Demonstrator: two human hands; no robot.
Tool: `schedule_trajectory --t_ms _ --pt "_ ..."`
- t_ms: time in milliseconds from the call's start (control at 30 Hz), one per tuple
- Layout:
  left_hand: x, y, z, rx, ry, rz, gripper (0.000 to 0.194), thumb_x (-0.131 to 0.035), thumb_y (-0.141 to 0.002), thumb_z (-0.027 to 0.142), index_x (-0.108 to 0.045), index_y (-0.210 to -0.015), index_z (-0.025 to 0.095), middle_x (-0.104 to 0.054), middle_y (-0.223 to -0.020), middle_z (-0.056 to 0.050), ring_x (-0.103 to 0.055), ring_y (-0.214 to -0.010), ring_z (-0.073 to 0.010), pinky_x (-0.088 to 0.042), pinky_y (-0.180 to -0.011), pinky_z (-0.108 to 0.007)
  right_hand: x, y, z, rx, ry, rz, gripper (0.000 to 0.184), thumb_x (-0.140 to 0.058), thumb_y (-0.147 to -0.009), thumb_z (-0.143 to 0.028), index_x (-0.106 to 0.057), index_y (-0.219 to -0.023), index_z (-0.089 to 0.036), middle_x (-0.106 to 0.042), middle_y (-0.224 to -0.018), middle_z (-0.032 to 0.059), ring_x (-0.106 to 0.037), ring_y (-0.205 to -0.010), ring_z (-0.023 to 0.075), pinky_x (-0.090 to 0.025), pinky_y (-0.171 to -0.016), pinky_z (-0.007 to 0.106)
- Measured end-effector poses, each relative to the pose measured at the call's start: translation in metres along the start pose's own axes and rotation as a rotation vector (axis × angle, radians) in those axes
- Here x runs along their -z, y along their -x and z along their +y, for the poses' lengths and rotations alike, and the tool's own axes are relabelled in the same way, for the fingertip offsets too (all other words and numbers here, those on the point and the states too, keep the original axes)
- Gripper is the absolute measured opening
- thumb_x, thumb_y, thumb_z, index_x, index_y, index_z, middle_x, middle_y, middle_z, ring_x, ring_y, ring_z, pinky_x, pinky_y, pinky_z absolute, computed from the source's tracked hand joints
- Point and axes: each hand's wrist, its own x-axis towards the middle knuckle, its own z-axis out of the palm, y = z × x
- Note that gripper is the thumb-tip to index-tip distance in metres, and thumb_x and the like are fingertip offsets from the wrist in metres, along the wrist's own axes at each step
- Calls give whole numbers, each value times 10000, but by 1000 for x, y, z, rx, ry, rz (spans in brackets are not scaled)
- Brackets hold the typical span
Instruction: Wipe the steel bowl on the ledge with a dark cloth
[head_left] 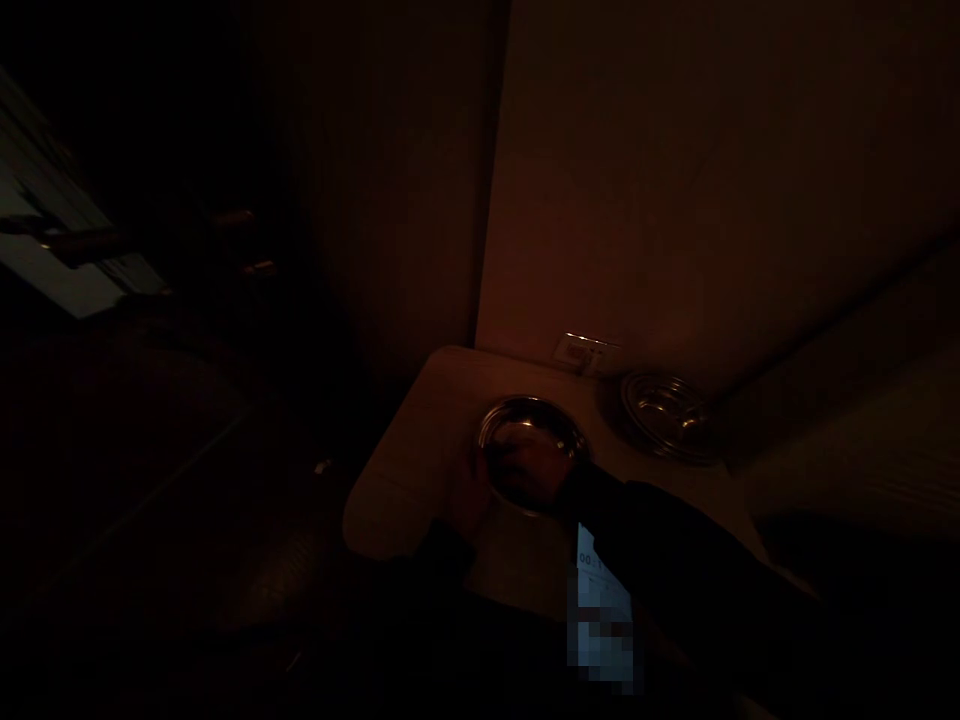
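Observation:
The scene is very dark. A shiny metal bowl (531,438) stands on a small pale table (420,440) with rounded corners. My right hand (534,468) reaches from a dark sleeve into the bowl; its fingers are too dim to read. My left hand (471,492) rests against the bowl's left outer side, fingers curved along the wall. A white card or paper (600,590) shows under my right forearm.
A second round metal dish (666,415) lies at the table's back right, next to a wall socket plate (585,352). Pale walls meet in a corner behind the table. A bright strip (52,250) shows at far left; the floor left of the table is dark.

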Motion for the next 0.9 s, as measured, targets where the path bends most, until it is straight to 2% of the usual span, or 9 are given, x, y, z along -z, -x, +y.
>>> schedule_trajectory --t_ms 133,200,300,367,433,533,600,767,900 --pt "3 1 0 6 -4 -32 385 -331 -870 245 -549 -1138 75 -579 -1170 -166 -536 -1098 -234 -391 -961 -371 12 -9 16 -371 146 62 308 -414 -869 -343 -548 -1133 -257 -504 -1190 102 -593 -922 224 -445 -779 357" --pt "1 2 -2 10 8 -26 403 -317 -877 270 -527 -1170 88 -561 -1203 -151 -522 -1118 -222 -385 -972 -361 16 -12 23 -476 172 93 326 -382 -879 -336 -516 -1158 -233 -485 -1185 143 -609 -874 244 -453 -740 385" --pt "-2 3 -5 -31 15 3 422 -313 -881 279 -471 -1238 118 -501 -1284 -122 -467 -1182 -199 -358 -1002 -339 16 -14 21 -495 161 109 348 -377 -880 -310 -470 -1198 -205 -492 -1163 161 -612 -863 246 -457 -728 384" --pt "-3 3 -5 -51 5 10 420 -308 -884 272 -464 -1249 135 -492 -1298 -105 -453 -1197 -189 -351 -1010 -328 12 -13 13 -448 139 96 335 -404 -873 -319 -483 -1184 -223 -519 -1143 124 -605 -885 222 -453 -756 355" --pt "-3 1 -4 -18 1 22 411 -306 -885 274 -487 -1229 139 -516 -1274 -100 -468 -1183 -188 -361 -1000 -318 7 -10 4 -324 96 58 308 -479 -842 -332 -529 -1134 -249 -541 -1142 75 -577 -960 204 -430 -830 332" --pt "-3 -1 -4 22 -4 50 420 -314 -884 286 -480 -1238 135 -500 -1290 -102 -457 -1194 -191 -364 -996 -312 2 -4 -4 -65 -13 -22 272 -564 -793 -295 -589 -1059 -246 -547 -1175 41 -511 -1082 195 -366 -936 317" --pt "-2 -3 -5 -9 -14 46 422 -318 -880 273 -472 -1248 135 -487 -1303 -98 -444 -1206 -185 -350 -1007 -306 2 -6 -5 -15 -17 -20 276 -562 -792 -271 -586 -1063 -229 -538 -1188 54 -492 -1107 205 -358 -946 325" --pt "-1 -4 -4 -72 -34 2 432 -309 -879 258 -476 -1246 104 -484 -1302 -116 -454 -1196 -184 -337 -1019 -316 12 -20 5 -350 167 72 365 -402 -875 -267 -411 -1240 -260 -496 -1173 111 -600 -908 221 -460 -757 360" --pt "-1 -1 -2 -47 -35 18 445 -300 -883 266 -461 -1257 87 -482 -1301 -127 -458 -1193 -184 -345 -1015 -318 19 -15 25 -467 203 63 341 -412 -863 -264 -451 -1200 -233 -474 -1147 165 -617 -854 272 -462 -708 412"
